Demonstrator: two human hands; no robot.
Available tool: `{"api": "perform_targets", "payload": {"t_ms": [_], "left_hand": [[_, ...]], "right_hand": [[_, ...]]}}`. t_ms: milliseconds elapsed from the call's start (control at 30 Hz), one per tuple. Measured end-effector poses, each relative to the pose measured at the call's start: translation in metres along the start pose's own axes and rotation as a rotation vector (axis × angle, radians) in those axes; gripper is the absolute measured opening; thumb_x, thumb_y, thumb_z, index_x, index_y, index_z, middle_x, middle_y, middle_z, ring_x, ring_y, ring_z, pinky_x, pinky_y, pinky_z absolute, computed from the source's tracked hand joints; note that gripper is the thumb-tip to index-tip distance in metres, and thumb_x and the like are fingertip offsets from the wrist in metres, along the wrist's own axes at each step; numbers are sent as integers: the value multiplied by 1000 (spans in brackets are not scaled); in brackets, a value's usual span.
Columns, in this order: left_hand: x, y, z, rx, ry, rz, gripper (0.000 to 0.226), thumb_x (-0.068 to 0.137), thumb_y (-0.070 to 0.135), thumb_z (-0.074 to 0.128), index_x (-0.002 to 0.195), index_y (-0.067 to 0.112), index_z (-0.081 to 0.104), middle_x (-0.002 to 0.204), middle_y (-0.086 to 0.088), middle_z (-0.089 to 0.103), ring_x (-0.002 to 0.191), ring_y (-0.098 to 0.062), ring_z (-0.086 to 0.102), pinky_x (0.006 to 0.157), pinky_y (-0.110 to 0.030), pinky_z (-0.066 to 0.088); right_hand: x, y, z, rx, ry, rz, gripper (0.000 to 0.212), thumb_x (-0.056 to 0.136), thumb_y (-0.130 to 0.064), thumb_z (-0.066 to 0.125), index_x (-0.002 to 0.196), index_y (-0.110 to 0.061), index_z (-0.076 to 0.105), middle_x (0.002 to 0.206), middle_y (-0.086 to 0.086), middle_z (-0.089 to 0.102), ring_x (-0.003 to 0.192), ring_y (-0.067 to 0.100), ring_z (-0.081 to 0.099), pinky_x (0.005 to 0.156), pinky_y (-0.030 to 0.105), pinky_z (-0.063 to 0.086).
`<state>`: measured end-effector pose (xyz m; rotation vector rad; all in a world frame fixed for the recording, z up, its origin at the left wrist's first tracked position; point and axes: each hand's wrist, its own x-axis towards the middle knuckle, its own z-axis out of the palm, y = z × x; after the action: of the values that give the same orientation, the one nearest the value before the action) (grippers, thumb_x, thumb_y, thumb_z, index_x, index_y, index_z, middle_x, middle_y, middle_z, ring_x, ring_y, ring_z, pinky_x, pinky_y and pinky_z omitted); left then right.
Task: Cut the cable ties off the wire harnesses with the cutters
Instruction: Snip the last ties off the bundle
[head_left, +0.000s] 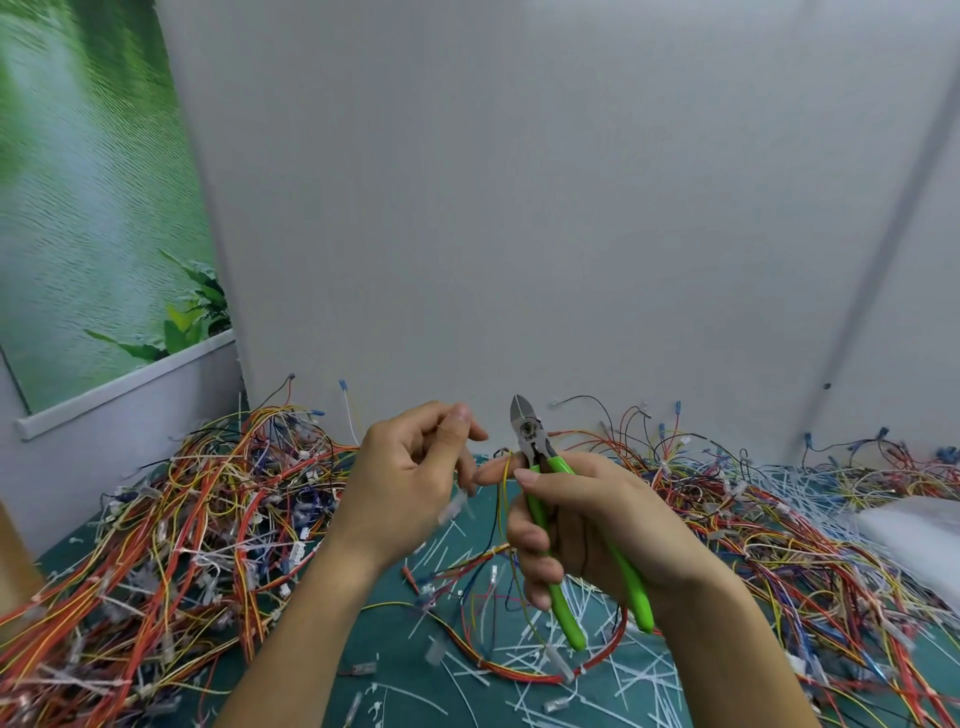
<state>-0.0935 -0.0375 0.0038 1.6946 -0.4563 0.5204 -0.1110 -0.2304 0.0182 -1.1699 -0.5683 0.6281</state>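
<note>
Two heaps of wire harnesses dominate the lower half of the frame, set against a white wall (519, 182) that fills the upper centre and right. We note a green landscape poster (78, 208) at upper left. The teal counter (389, 644) runs across the bottom. The left heap (208, 519) of red, orange and yellow harnesses lies at lower left; the right heap (779, 519) spreads to the lower right, beside a white bag (924, 530) at the right edge.

At centre, both hands are raised above the counter. The right hand (597, 525) is clenched round the green handles of the cutters (530, 436), blades pointing up and closed. The left hand (405, 478) has its fingers loosely curled, one finger reaching to a thin yellow-and-black harness (503, 499) that hangs between the hands; we cannot tell whether it grasps it. Cut white cable ties (639, 670) litter the counter at bottom centre.
</note>
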Motion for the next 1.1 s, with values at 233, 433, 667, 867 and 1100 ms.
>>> {"api": "perform_targets", "payload": {"t_ms": [233,433,667,867,1100], "left_hand": [[2,-7,5,68,-65,-141,33,106,25,48,82,10,66,59,-9,66,42,-22,52,46,-27,44],[2,-12,-3,264,-161,-114,11,95,20,68,97,31,68,89,9,70,78,-10,67,67,-23,54],[0,-4,-1,59,-322,-34,11,98,27,62,100,25,73,91,1,76,91,-16,72,88,-30,56],[2,-1,-7,-176,-156,-73,21,89,21,66,99,4,73,74,-12,69,67,-25,70,69,-39,61],[3,0,-16,-149,-109,-40,16,86,24,70,91,14,81,78,-15,73,66,-18,66,68,-27,57]], "right_hand": [[5,8,-3,-47,26,-32,15,100,-20,57,97,-13,69,67,6,42,52,18,43,53,32,49],[5,6,-14,51,-12,-20,11,100,-15,55,98,-11,65,67,4,40,51,20,45,55,35,50],[1,4,-25,75,-80,-32,13,102,-15,54,102,-8,65,68,2,42,53,19,47,58,36,51],[-3,2,-44,-223,470,-62,19,102,-18,59,115,-8,69,69,3,56,57,21,56,59,42,54],[13,34,-73,-1219,580,466,18,99,-25,48,115,-18,53,96,3,63,75,14,57,64,29,45]]}}
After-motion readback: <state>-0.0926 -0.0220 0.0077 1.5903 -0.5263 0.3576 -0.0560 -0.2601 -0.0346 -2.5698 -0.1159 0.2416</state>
